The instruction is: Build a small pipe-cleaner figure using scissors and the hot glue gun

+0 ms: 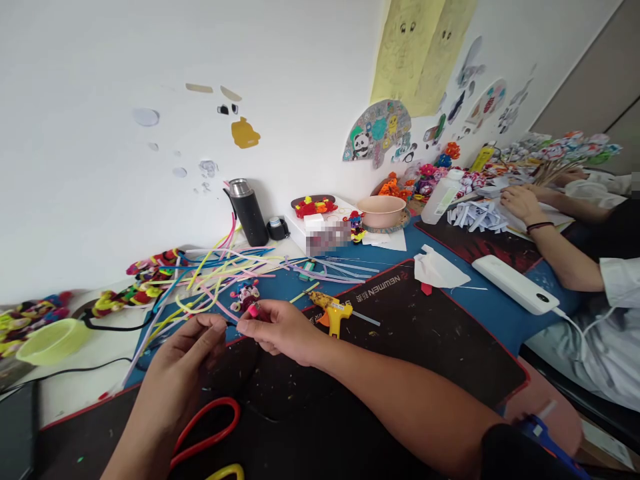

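My left hand point(193, 350) is closed in a pinch, its fingertips at one end of a thin dark strand point(231, 325). My right hand point(280, 328), also pinching, meets the strand's other end. A small bright pink piece point(253, 311) shows at the right fingertips; whether it is gripped too, I cannot tell. Just beyond the fingers is a small fuzzy doll point(246, 293) with a blue and red headdress, its lower part hidden. To the right of my right hand lies a yellow hot glue gun point(334, 312). Red-handled scissors point(213, 427) lie below my hands, partly hidden by my left wrist.
Colourful pipe cleaners point(215, 267) spread behind my hands. A black thermos point(249, 213) stands by the wall. Fuzzy dolls point(155, 263) and a pale green bowl point(53, 341) are at left. A white power bank point(515, 283) lies at right, near another person's hand point(523, 202).
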Demonstrator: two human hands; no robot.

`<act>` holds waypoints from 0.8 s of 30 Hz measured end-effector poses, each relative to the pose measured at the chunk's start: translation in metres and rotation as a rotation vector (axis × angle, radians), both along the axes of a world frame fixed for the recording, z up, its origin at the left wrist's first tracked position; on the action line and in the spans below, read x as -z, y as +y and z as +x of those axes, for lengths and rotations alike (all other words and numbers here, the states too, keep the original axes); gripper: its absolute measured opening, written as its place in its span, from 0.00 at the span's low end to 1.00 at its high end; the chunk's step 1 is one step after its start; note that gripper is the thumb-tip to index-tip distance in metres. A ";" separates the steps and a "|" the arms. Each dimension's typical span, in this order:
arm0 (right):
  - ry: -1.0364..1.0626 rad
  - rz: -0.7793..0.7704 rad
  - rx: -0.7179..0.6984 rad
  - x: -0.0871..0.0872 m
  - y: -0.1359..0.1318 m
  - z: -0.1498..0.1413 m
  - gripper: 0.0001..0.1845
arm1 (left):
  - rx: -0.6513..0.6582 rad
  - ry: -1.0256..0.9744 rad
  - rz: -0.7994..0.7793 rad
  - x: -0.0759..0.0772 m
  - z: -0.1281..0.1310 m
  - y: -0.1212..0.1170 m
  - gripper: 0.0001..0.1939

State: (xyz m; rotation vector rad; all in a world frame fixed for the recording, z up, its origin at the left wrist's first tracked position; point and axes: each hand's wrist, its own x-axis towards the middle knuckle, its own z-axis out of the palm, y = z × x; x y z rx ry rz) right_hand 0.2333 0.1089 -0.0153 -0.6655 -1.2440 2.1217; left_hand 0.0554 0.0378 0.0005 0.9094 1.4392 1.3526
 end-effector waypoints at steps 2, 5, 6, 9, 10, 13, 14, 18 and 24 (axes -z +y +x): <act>-0.012 0.023 0.008 0.004 0.000 0.000 0.26 | -0.001 0.010 0.006 -0.001 0.001 0.000 0.21; -0.024 0.036 0.020 0.007 0.001 -0.001 0.27 | 0.000 0.007 -0.006 -0.002 0.003 0.000 0.22; -0.022 0.037 0.021 0.007 0.001 -0.001 0.27 | 0.001 0.001 -0.009 -0.002 0.002 0.000 0.22; -0.011 0.018 0.010 0.003 0.000 -0.001 0.27 | -0.007 -0.017 -0.004 -0.001 0.001 0.000 0.22; -0.010 0.008 0.005 0.001 0.000 0.000 0.26 | -0.015 -0.017 0.004 0.000 0.001 0.000 0.22; -0.011 -0.027 -0.005 -0.004 -0.001 0.000 0.25 | -0.011 -0.026 0.014 0.001 0.000 0.000 0.22; -0.008 -0.035 -0.006 -0.005 -0.001 0.000 0.25 | -0.002 -0.035 0.012 0.001 0.000 0.000 0.23; 0.000 -0.061 -0.006 -0.007 0.000 0.000 0.23 | 0.017 -0.064 0.007 0.004 -0.002 0.001 0.24; 0.004 -0.073 -0.002 -0.007 -0.001 0.000 0.22 | 0.045 -0.029 0.009 0.002 -0.002 0.000 0.23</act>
